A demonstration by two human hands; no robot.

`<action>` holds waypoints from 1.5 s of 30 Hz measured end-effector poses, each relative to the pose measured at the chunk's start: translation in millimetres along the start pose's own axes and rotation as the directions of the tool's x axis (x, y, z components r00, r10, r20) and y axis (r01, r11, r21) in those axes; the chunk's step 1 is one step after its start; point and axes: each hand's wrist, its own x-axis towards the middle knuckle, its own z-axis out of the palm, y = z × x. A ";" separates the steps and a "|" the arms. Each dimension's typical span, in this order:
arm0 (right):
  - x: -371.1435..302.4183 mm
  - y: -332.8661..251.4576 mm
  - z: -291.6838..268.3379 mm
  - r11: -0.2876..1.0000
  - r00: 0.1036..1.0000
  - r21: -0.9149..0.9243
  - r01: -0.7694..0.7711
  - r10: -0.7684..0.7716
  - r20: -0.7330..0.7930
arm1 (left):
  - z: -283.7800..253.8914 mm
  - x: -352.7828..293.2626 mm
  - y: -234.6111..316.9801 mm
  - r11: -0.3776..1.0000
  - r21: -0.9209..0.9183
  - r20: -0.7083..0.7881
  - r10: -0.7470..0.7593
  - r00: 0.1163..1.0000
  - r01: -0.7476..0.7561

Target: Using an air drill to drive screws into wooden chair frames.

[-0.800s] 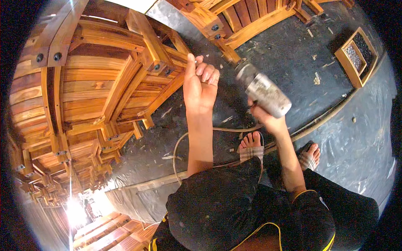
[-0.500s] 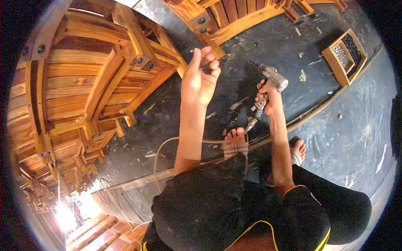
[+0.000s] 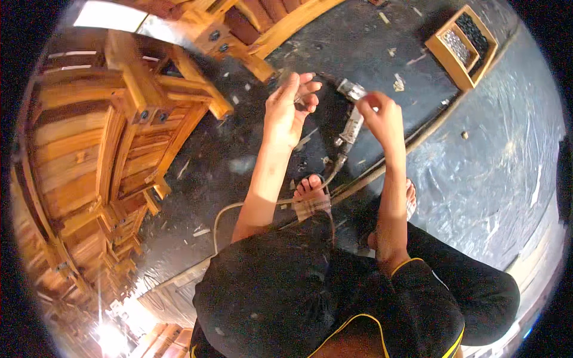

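Lying near right fingers [image 3: 375, 97]: illegibly-marked tool [image 3: 353, 125]

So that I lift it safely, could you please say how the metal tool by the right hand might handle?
The metal tool likely feels heavy for its size, given its metallic body. The attached hose, bending in curves, looks flexible and may trail or tug.

At two o'clock we see the right hand [image 3: 383, 119] blurred, partly covering the tool [image 3: 352, 126]; bits [image 3: 456, 46] farther out are too small. At twelve, the top edge crops our frame [image 3: 292, 34].
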 end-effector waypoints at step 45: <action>65.9 161.3 -73.0 0.964 0.950 -0.256 0.065 0.019 0.313 | -8.3 -30.2 -119.9 0.851 -0.035 0.186 -0.509 0.840 0.524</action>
